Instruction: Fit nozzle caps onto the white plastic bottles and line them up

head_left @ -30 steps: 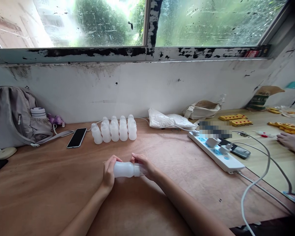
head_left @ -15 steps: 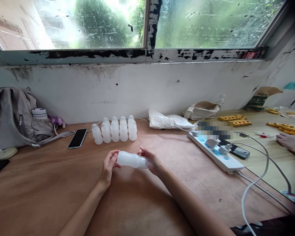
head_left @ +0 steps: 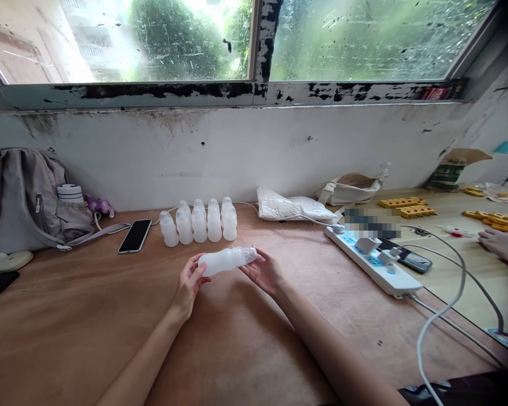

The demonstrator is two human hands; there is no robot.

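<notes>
Head view, the only one I've got. One white plastic bottle [head_left: 226, 260] held up off the wooden table [head_left: 88, 316], lying roughly sideways, clear cap end tilted up to the right. My left hand [head_left: 189, 283] has the bottom end: fingers curled loosely round the base, thumb on the near side, pinching it rather than fisting it. My right hand [head_left: 266, 272] is at the cap end, palm turned up, fingers mostly spread with the tips touching the clear cap; loose support, not a tight clamp. The bottle sits between the two hands, above the table's middle, just in front of the standing bottles.

Counts: group of standing bottles [head_left: 200, 223] behind, near the wall. I count about nine, in two rows, some hidden behind others, so not sure. One black phone [head_left: 135, 235] flat to their left, well apart from my hands. One grey backpack [head_left: 21, 197] far left with one white flask [head_left: 70, 193] in its side pocket. One white plastic bag [head_left: 290, 207] and one beige pouch [head_left: 349, 189] by the wall on the right. One white power strip [head_left: 375, 265], two chargers plugged in, cables trailing off right. Yellow blocks [head_left: 404, 206] further right, several, number unclear. One other person's hand [head_left: 502, 245] resting at the right edge on the lighter table.
</notes>
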